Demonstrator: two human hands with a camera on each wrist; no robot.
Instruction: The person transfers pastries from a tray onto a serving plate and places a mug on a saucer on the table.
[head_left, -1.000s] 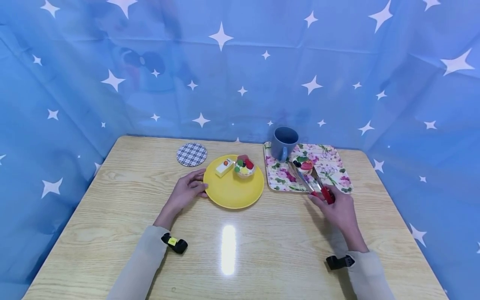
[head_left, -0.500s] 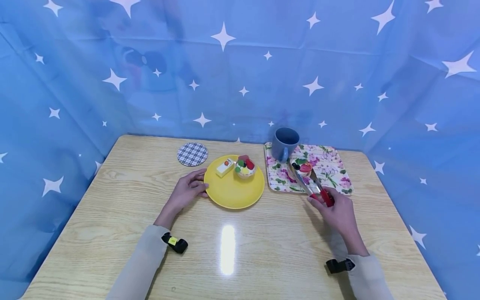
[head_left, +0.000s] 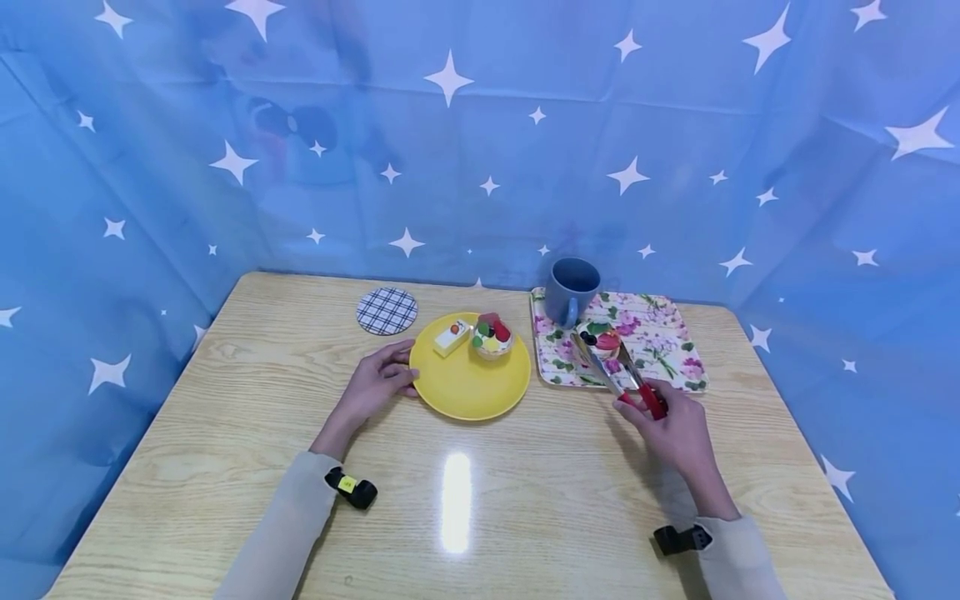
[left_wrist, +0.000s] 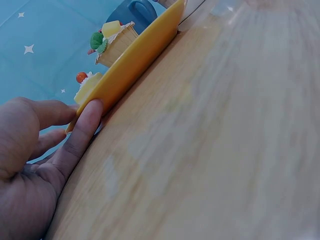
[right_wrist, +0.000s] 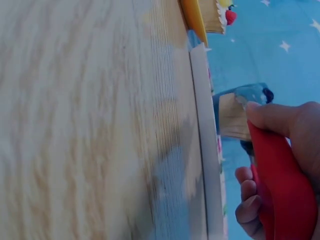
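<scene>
My left hand (head_left: 375, 382) grips the near-left rim of a yellow plate (head_left: 468, 396) between thumb and fingers. On that plate sit a small cake slice (head_left: 451, 338) with an orange topping and a fruit-topped cupcake (head_left: 492, 340). My right hand (head_left: 681, 421) holds red-handled metal tongs (head_left: 649, 400). Their arms stand on either side of a second fruit cupcake (head_left: 600, 342), topped with a strawberry and dark berries, over a floral tray (head_left: 660, 333). In the right wrist view the red tong handle (right_wrist: 282, 180) lies under my thumb; whether this cupcake touches the tray cannot be told.
A blue mug (head_left: 572, 290) stands on the tray's back-left corner, close behind the cupcake in the tongs. A round checked coaster (head_left: 387, 311) lies behind the plate, to its left. A blue star-patterned curtain (head_left: 480, 142) hangs around the wooden table (head_left: 555, 500).
The cupcake between the tongs has shifted slightly left and nearer, and the tongs have moved with it. My left hand and the plate stay put.
</scene>
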